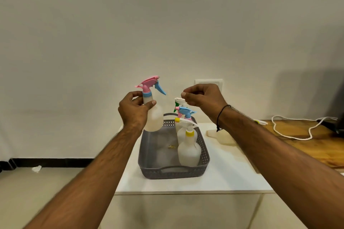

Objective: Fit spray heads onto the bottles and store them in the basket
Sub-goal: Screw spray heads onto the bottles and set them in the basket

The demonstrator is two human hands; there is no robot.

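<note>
The grey perforated plastic basket (149,147) on the white table (232,169) has bottles along its right side. The left hand (133,111) grips a translucent bottle with pink-and-blue spray head (153,115) above its far-left corner; lowered carelessly, it could catch the rim. The right hand (203,97), curled, holds nothing visible.

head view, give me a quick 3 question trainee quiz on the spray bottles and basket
1. True or false: the left hand grips a bottle with a pink spray head.
2. Where does the bottle with the yellow collar stand?
A. on the floor
B. in the grey basket
C. on the wooden counter
3. Fill in: the bottle without a spray head lies on the white ____.

Key: 1 true; 2 B; 3 table
</note>
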